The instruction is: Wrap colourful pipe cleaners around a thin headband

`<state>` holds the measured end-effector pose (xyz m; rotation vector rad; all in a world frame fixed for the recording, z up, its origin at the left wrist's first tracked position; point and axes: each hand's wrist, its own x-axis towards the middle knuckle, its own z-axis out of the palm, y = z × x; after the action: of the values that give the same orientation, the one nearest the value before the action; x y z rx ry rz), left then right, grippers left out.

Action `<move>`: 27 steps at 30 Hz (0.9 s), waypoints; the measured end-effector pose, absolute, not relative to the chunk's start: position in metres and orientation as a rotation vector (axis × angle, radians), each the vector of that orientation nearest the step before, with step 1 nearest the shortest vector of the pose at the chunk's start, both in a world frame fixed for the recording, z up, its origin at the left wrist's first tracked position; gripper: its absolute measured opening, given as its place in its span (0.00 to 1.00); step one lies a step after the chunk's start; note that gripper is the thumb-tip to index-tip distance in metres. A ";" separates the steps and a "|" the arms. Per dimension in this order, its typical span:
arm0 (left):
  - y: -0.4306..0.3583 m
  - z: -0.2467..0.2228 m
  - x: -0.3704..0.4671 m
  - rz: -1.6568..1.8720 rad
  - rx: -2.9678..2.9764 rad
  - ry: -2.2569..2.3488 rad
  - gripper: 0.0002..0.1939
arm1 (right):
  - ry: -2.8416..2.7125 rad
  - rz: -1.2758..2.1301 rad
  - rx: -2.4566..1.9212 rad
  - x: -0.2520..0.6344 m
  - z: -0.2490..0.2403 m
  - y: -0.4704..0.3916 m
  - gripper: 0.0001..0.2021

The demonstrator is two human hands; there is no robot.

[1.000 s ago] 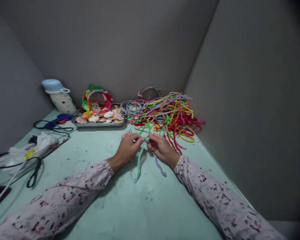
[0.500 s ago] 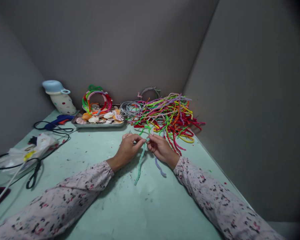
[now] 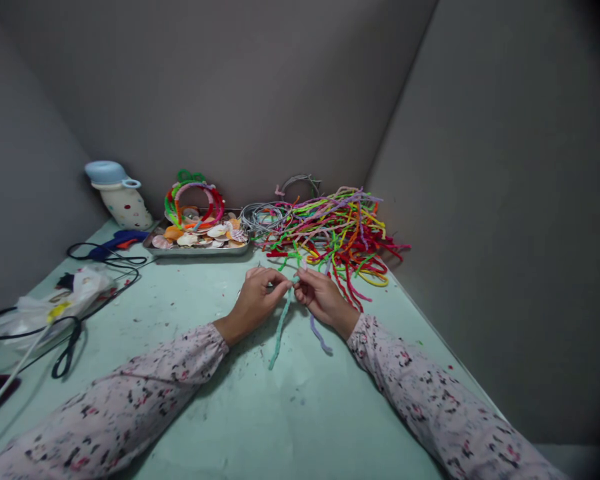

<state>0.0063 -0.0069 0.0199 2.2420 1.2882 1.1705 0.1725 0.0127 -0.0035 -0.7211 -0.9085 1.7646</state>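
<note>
Left hand (image 3: 254, 300): grip pinched the mint pipe cleaner (image 3: 280, 331) | right hand (image 3: 325, 297): grip closed on its upper end | location: between the hands, tail over the bench (image 3: 300, 420) | risk: slackened pinch could have dropped it; nearby lilac pipe cleaner (image 3: 321, 336) could have tangled it

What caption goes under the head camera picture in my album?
Left hand and right hand pinch a mint-green fuzzy strand, near a tray of shells and a bright heap of strands.

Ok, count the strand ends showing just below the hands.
2: a mint strand running down from between the left hand and right hand, a lavender strand below the right hand. More may be hidden.
</note>
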 end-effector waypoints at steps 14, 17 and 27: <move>-0.007 0.021 0.009 1.162 2.424 1.359 0.10 | -0.877 1.785 -0.719 0.172 -0.001 0.013 0.10; -0.008 0.021 0.008 1.162 2.420 1.324 0.09 | -0.882 1.778 -0.711 0.173 -0.003 0.014 0.10; -0.011 0.022 0.008 1.183 2.457 1.316 0.08 | -0.897 1.777 -0.686 0.172 -0.005 0.014 0.10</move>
<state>0.0080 -0.0109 0.0223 2.4567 1.3162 1.1829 0.1725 0.0139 -0.0046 -0.6857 -0.8967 1.7767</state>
